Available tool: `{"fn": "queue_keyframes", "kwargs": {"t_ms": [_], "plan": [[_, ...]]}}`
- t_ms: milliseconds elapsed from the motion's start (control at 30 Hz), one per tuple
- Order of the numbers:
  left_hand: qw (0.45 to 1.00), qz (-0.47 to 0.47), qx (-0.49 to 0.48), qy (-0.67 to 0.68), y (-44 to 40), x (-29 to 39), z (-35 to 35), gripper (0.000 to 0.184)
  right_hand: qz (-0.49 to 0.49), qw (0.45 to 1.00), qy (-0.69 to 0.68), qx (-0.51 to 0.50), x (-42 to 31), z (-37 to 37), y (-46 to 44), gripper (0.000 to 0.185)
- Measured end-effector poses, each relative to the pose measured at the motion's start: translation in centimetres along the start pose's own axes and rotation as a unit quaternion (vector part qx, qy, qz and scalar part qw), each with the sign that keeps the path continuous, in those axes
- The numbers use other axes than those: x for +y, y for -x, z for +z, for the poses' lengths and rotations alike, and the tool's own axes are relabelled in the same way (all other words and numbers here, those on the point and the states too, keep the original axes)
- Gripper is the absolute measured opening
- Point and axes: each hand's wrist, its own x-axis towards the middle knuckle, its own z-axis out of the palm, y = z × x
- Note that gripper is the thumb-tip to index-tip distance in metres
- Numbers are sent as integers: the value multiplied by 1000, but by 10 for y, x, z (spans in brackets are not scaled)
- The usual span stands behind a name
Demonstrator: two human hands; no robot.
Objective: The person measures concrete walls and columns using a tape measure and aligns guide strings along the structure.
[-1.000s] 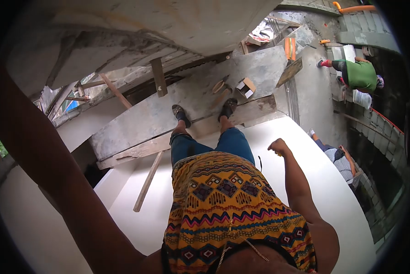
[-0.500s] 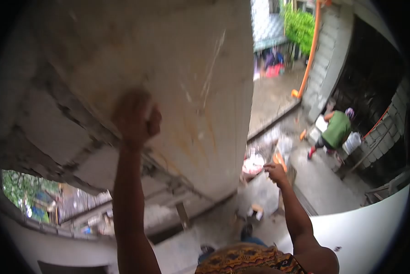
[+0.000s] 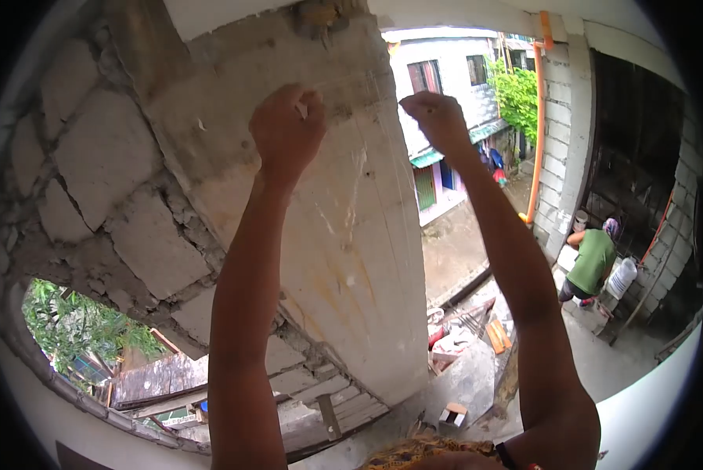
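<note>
My left hand (image 3: 289, 133) is raised in front of a bare concrete column (image 3: 351, 258), fingers curled closed. A small pale spot shows between its thumb and fingers, too small to name. My right hand (image 3: 439, 124) is up at about the same height, just beyond the column's right edge. Its fingers are pinched together, and what they hold, if anything, cannot be made out. Thin lines run down the column face near that edge; whether they are scratches or string I cannot tell. Whether either hand touches the column is unclear.
Rough block wall (image 3: 124, 172) adjoins the column at left. An orange pipe (image 3: 537, 133) runs up the right-hand wall. A person in a green shirt (image 3: 590, 262) bends by a white bucket (image 3: 621, 278). Below lie a small open box (image 3: 452, 417) and orange pieces (image 3: 497, 335).
My right hand has risen from low beside the column to upper height. My left hand has gone up and right. The view has tilted upward, and the person in green is bent lower.
</note>
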Motion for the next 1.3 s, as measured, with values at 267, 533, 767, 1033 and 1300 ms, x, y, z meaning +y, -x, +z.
{"fn": "queue_keyframes", "kwargs": {"t_ms": [267, 533, 767, 1033, 1300], "plan": [[996, 20, -92, -4, -88, -43, 25, 18, -180, 969, 108, 131, -74, 28, -39, 15], [965, -121, -138, 188, -90, -61, 35, 25, -68, 993, 89, 40, -79, 58, -92, 21], [992, 115, -23, 46, -88, -53, 54, 23, -179, 966, 149, 110, -80, 52, -97, 23], [991, 103, -39, -74, -87, -45, 42, 18, -484, 804, 328, 108, -65, 59, -148, 30], [974, 198, 101, 48, -86, -60, 59, 9, -422, 787, 446, 64, -115, 49, -108, 28]]}}
